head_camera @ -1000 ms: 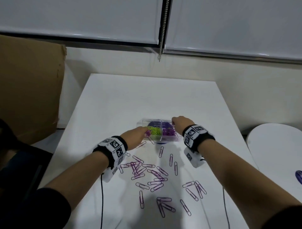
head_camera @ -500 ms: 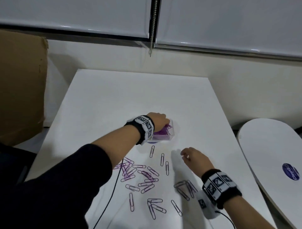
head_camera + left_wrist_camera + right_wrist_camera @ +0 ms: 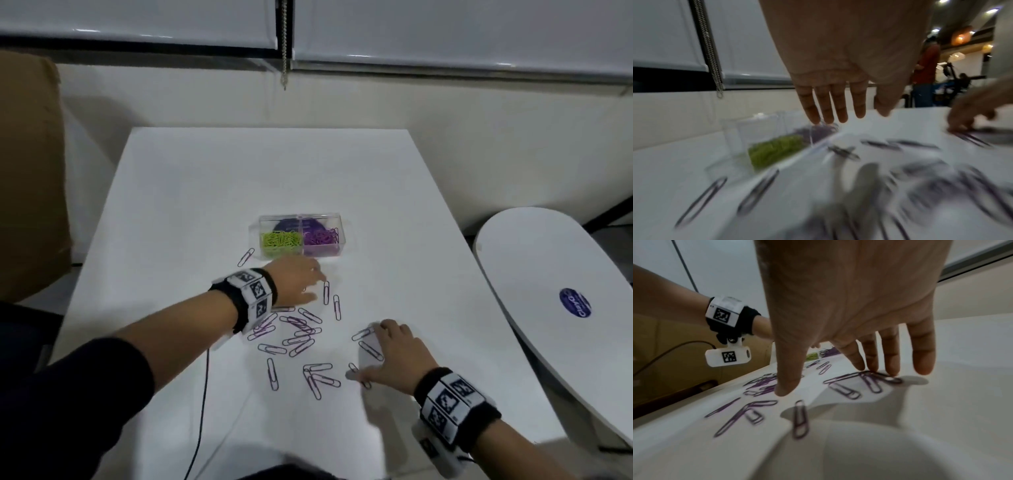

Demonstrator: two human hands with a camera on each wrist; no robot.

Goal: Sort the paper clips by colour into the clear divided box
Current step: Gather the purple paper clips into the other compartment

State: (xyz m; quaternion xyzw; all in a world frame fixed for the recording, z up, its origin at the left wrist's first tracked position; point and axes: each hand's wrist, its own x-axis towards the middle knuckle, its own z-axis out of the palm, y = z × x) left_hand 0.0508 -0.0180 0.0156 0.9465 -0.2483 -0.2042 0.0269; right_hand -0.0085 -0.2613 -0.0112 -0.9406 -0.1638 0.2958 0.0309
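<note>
One clear plastic box (image 3: 300, 235) stands on the white table (image 3: 212, 192), just above the centre of the head view. It is rectangular, with thin transparent walls and a middle divider that makes two visible compartments. The left compartment holds a heap of green clips (image 3: 281, 240); the right compartment holds a heap of purple clips (image 3: 321, 237). The clips inside each heap are too densely packed to count.

Roughly two dozen loose purple clips (image 3: 298, 334) lie on the table below the box, in the lower centre of the frame. Each is a thin bent-wire loop, long and narrow with rounded ends. Most overlap in one cluster below the left hand; one single clip (image 3: 246, 257) lies apart, just left of the box's lower left corner. No loose green clip is visible.

The left hand (image 3: 297, 281) is below the box, palm down, fingers extended and relaxed, grasping nothing; in the left wrist view the four fingers (image 3: 840, 104) point straight down. Two upright clips lie just right of its fingertips.

The right hand (image 3: 394, 353) is at the lower right of the cluster, palm down, fingers spread and straight. In the right wrist view the fingertips (image 3: 890, 369) rest on the ends of a small group of clips (image 3: 869, 381), pressing rather than gripping. The thumb is extended towards another clip.

Each wrist carries one black band with white square-patterned marker blocks (image 3: 255, 294). One round-edged white board (image 3: 548, 294) with a blue oval sticker sits at right.
</note>
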